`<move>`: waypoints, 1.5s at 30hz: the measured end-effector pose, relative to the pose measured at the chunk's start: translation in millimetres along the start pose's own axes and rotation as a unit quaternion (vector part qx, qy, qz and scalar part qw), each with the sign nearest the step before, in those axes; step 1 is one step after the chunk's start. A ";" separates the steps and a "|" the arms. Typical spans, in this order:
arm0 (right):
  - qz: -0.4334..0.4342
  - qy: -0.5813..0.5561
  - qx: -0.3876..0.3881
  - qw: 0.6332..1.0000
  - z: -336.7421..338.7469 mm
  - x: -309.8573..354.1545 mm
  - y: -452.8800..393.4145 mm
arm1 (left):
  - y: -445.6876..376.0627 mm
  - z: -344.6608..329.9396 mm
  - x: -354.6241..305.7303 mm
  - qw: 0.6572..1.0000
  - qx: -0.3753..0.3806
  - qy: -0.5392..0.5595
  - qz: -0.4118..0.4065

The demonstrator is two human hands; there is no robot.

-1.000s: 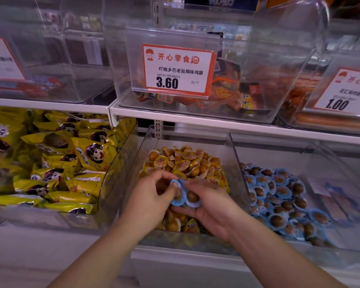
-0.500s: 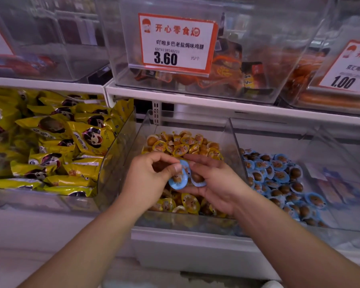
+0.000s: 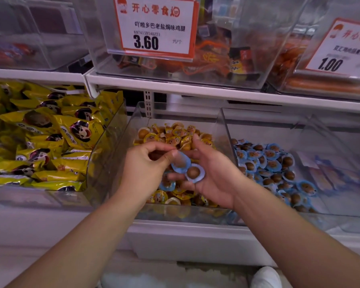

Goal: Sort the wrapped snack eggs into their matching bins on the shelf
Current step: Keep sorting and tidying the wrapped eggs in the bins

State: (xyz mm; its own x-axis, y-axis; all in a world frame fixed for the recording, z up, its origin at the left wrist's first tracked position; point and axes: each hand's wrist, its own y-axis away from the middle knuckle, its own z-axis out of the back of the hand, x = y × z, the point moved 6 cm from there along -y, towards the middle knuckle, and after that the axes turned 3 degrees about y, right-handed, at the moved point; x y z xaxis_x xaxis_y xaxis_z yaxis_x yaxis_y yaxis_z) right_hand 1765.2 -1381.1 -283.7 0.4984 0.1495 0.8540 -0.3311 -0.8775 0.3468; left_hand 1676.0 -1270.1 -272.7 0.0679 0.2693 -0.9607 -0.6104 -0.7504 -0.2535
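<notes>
Over the middle clear bin [image 3: 223, 129], which is full of orange-wrapped eggs [image 3: 175, 134], both my hands meet. My left hand [image 3: 146, 165] pinches a blue-wrapped egg [image 3: 181, 162] between thumb and fingers. My right hand [image 3: 214, 173] lies palm up with another blue-wrapped egg [image 3: 194, 173] resting on its fingers. One more blue-wrapped egg [image 3: 167, 185] lies among the orange ones just below my hands. The bin to the right [image 3: 299, 132] holds a heap of blue-wrapped eggs [image 3: 272, 165].
A bin of yellow snack packets [image 3: 42, 138] stands on the left. Above the white shelf edge [image 3: 195, 92] are clear bins of packaged meat snacks, with price tags 3.60 [image 3: 154, 28] and 1.00 [image 3: 341, 48]. A white shoe [image 3: 265, 277] shows at the bottom.
Both hands have lifted slightly from the orange eggs and drawn apart a little; the two blue-wrapped eggs are now separated, one in each hand. My view has tilted downward.
</notes>
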 end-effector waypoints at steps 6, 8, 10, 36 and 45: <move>0.121 0.214 -0.186 0.951 23.2 18.4 0.2 | -9.5 15.1 0.2 0.962 0.091 -0.242 -0.083; 0.103 0.197 -0.202 0.954 26.5 19.0 1.8 | -1.6 7.0 12.2 0.889 0.174 -0.411 -0.102; 0.077 0.162 -0.204 0.962 27.0 17.7 3.0 | 5.6 -5.0 13.9 0.842 0.195 -0.477 -0.159; 0.188 0.535 -0.320 0.759 124.8 52.0 74.5 | 27.6 -76.7 29.6 0.801 0.472 -0.362 0.065; 0.244 0.512 -0.263 0.780 106.4 44.4 69.4 | 24.5 -87.5 41.7 0.755 0.521 -0.372 0.146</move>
State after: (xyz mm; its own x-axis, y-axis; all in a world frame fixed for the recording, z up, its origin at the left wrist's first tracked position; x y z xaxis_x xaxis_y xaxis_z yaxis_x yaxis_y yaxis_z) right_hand 1849.6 -1483.9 -262.9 -0.6029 0.3778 0.7027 -0.6980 -0.6763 -0.2353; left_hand 1732.9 -1330.1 -328.9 -0.4152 0.7388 -0.5308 -0.8289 -0.0668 0.5554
